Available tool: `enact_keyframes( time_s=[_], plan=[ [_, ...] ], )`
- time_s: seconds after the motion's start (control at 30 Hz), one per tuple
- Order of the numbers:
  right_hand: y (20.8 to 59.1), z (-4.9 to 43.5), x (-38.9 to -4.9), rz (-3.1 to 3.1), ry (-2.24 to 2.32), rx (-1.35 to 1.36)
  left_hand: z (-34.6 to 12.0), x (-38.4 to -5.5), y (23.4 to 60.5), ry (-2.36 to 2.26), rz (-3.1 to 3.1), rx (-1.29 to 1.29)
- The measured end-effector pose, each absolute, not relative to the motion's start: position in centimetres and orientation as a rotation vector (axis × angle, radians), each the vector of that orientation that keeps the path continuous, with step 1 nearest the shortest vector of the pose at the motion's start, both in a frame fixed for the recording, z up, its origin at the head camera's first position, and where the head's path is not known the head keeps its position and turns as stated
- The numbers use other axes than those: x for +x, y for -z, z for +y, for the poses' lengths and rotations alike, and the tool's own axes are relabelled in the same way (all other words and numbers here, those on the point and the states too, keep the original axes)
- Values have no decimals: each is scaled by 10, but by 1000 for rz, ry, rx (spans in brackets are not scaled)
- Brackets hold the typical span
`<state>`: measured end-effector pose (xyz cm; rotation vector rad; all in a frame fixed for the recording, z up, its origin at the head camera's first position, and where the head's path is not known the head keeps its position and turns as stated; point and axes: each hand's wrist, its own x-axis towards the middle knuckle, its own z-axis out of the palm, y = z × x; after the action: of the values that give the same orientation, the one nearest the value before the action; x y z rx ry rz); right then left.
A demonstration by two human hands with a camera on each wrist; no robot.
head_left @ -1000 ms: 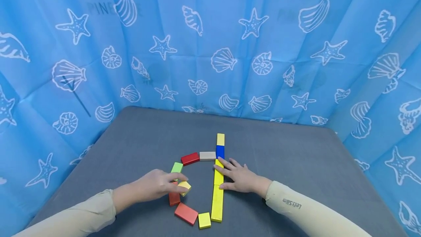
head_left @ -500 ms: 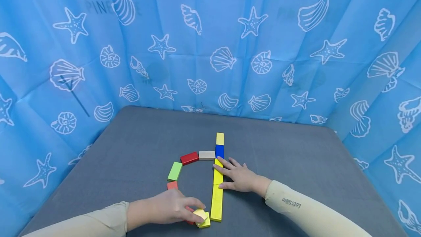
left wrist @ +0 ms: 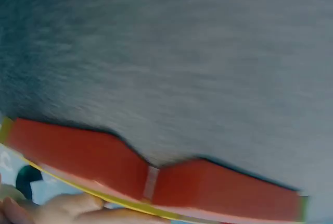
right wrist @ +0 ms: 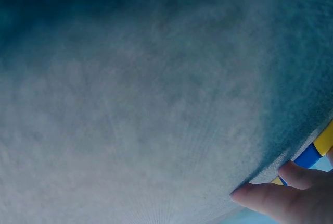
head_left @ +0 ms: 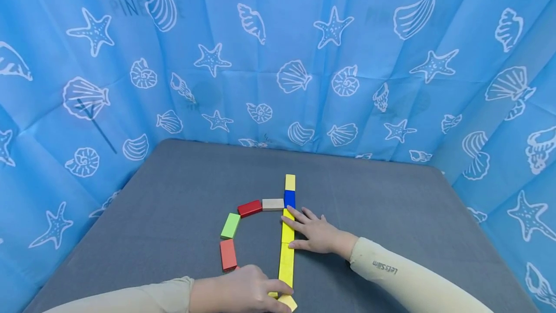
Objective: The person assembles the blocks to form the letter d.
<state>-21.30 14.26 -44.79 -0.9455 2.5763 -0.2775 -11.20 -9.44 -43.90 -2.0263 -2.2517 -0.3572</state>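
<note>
My left hand (head_left: 243, 290) pinches a small yellow block (head_left: 288, 303) between thumb and fingers, at the near end of a straight yellow row. Part of another yellow block shows beneath those fingers, and the hand covers most of a red block. My right hand (head_left: 319, 235) lies with spread fingers against the upper long yellow block (head_left: 288, 223). A lower long yellow block (head_left: 286, 264) continues the row toward me. Two red blocks, one of them the nearer red block (left wrist: 78, 153), stand end to end beside my left fingers in the left wrist view.
Beyond my right fingertips come a blue block (head_left: 289, 199) and a pale yellow block (head_left: 290, 182). A whitish block (head_left: 272, 205), a dark red block (head_left: 249, 208), a green block (head_left: 230, 226) and a light red block (head_left: 228, 255) curve leftward. Blue curtain surrounds the grey table (head_left: 369, 197).
My left hand has carried the small yellow block from beside the light red block, nearer and rightward, to the row's near end. My right hand stays where it was.
</note>
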Motion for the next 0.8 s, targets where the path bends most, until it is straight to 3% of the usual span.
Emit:
enact_keyframes(
  time_s=[0.8],
  plan=[
    [446, 141, -213, 2571, 271, -942, -86, -96, 449, 144, -2619, -1857]
  ],
)
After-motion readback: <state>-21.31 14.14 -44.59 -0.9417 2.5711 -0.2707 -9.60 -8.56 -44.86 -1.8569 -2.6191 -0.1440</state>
